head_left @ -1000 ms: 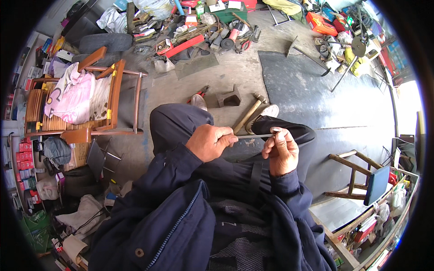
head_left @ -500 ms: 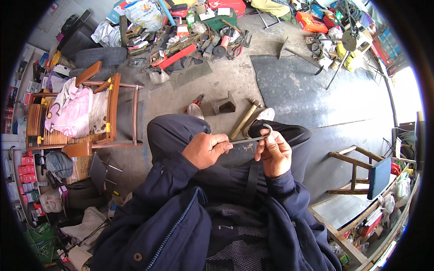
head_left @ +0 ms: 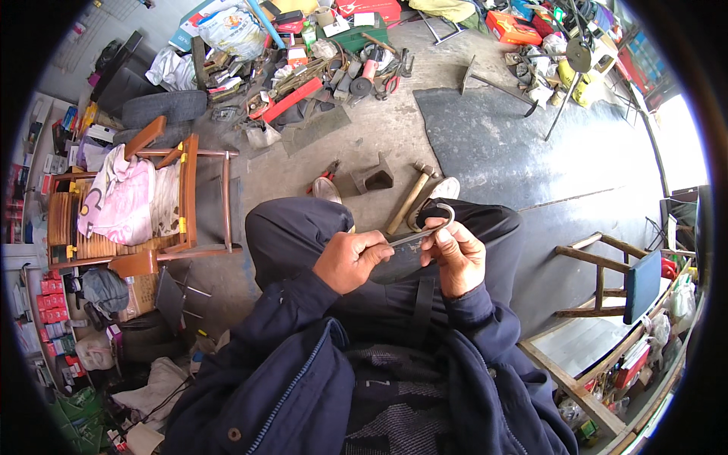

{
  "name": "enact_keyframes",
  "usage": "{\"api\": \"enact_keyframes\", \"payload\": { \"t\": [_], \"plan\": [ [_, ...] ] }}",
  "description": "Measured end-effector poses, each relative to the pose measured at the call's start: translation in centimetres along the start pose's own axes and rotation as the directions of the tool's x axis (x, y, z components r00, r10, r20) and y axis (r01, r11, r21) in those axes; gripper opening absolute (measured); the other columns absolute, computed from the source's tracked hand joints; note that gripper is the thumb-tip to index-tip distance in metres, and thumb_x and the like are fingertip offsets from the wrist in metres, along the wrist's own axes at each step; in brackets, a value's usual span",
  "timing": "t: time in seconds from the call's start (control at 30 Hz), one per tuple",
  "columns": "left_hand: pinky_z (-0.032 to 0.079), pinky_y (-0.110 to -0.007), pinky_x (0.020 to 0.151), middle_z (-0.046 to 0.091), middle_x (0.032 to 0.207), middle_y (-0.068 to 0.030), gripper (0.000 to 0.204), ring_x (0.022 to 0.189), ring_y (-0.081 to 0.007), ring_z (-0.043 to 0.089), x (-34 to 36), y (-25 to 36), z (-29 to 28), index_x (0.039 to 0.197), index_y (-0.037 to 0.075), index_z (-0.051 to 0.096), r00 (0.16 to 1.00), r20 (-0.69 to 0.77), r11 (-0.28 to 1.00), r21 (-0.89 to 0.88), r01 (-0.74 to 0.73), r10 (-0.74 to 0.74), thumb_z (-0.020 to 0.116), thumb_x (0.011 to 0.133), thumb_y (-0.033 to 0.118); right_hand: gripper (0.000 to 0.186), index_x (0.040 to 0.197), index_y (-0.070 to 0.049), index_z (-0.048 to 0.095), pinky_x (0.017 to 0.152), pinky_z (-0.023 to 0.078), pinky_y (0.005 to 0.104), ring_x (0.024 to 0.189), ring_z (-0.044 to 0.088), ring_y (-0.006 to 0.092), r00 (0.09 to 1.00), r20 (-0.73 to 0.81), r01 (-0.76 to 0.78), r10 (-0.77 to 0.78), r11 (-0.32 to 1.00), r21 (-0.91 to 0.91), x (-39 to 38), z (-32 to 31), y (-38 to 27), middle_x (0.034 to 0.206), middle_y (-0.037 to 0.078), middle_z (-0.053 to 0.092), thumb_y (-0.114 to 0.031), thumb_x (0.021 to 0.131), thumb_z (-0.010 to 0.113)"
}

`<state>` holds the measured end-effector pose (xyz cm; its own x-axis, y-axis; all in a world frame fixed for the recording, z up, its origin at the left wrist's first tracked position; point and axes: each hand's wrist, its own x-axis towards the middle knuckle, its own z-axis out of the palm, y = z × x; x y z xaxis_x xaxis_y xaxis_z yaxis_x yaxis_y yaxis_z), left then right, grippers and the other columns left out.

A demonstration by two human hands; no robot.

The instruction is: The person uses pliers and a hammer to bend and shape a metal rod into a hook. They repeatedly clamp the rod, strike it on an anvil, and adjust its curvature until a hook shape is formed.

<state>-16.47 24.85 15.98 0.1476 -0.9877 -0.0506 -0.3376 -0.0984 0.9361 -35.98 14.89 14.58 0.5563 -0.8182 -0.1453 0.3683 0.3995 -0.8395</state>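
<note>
Seated, the person holds a thin metal strip [head_left: 406,240] over the lap, not on the floor, so both hands can work it. Left hand [head_left: 350,260] pinches its near end, right hand [head_left: 455,258] pinches by the ring [head_left: 432,218]. Long axis runs left-right, ring end tilted up and away.

I saw that the looped tool [head_left: 428,227] in the hands was of dull grey metal. The hammer [head_left: 409,197] had a pale wooden handle. The chair [head_left: 189,197] was of reddish wood, with soft pink cloth [head_left: 121,201] on it. The floor [head_left: 394,136] was rough matt concrete, the mat [head_left: 516,144] dark and matt.
</note>
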Motion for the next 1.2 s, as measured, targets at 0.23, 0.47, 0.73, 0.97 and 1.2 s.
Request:
{"api": "enact_keyframes", "payload": {
  "t": [0.23,0.47,0.73,0.97,1.2],
  "plan": [
    [0.050,-0.033,0.062,0.067,0.075,-0.0173,0.016,0.063,-0.0239,0.064,0.0,0.4,1.3,0.095,-0.002,0.069,1.000,0.018,1.000,-0.011,0.020,-0.020,0.070,0.094,0.015,0.020,0.112,0.005,0.070,0.067,0.052,0.0254,0.071,0.063,0.0130,1.000,0.013,0.001,0.000,0.998,-0.057,-0.1,0.2,0.0,0.096,0.009,0.070,-0.010,0.100,0.064],
    [0.053,-0.034,0.073,0.072,0.096,-0.0149,0.021,0.079,-0.0264,0.069,0.8,1.0,2.0,0.110,0.002,0.070,0.983,-0.048,0.979,0.112,-0.168,0.175,0.071,0.091,0.011,0.016,0.107,0.004,0.070,0.067,0.052,0.0252,0.073,0.062,0.0121,0.998,-0.037,0.043,-0.045,0.997,-0.062,-0.1,0.1,-0.2,0.097,0.009,0.071,-0.010,0.100,0.065],
    [0.048,-0.025,0.073,0.067,0.096,-0.0072,0.026,0.082,-0.0111,0.058,2.2,3.9,1.7,0.113,-0.002,0.068,0.974,-0.177,0.986,-0.061,-0.152,0.140,0.072,0.091,0.011,0.011,0.104,0.003,0.071,0.073,0.051,0.0264,0.079,0.063,0.0130,0.982,0.008,0.181,-0.187,0.939,-0.294,0.1,0.6,0.0,0.097,0.007,0.070,0.000,0.094,0.069],
    [0.044,-0.021,0.062,0.063,0.085,-0.0003,0.015,0.071,-0.0052,0.058,2.2,4.6,2.0,0.103,0.002,0.071,0.967,-0.238,0.979,-0.154,-0.135,0.096,0.075,0.090,0.008,0.020,0.104,-0.001,0.072,0.074,0.054,0.0321,0.082,0.068,0.0268,0.918,0.196,0.385,-0.344,0.661,-0.644,0.4,1.4,0.5,0.091,0.014,0.068,0.002,0.084,0.075],
    [0.048,-0.025,0.069,0.063,0.085,-0.0043,0.019,0.072,-0.0100,0.057,1.0,3.1,0.7,0.101,-0.001,0.067,0.966,-0.232,0.730,-0.679,-0.074,-0.118,0.062,0.103,0.017,0.016,0.099,-0.002,0.072,0.070,0.053,0.0328,0.076,0.068,0.0272,0.987,0.021,0.117,-0.158,0.627,-0.770,1.1,1.0,1.9,0.090,0.013,0.066,0.002,0.084,0.073]
  ]
}}
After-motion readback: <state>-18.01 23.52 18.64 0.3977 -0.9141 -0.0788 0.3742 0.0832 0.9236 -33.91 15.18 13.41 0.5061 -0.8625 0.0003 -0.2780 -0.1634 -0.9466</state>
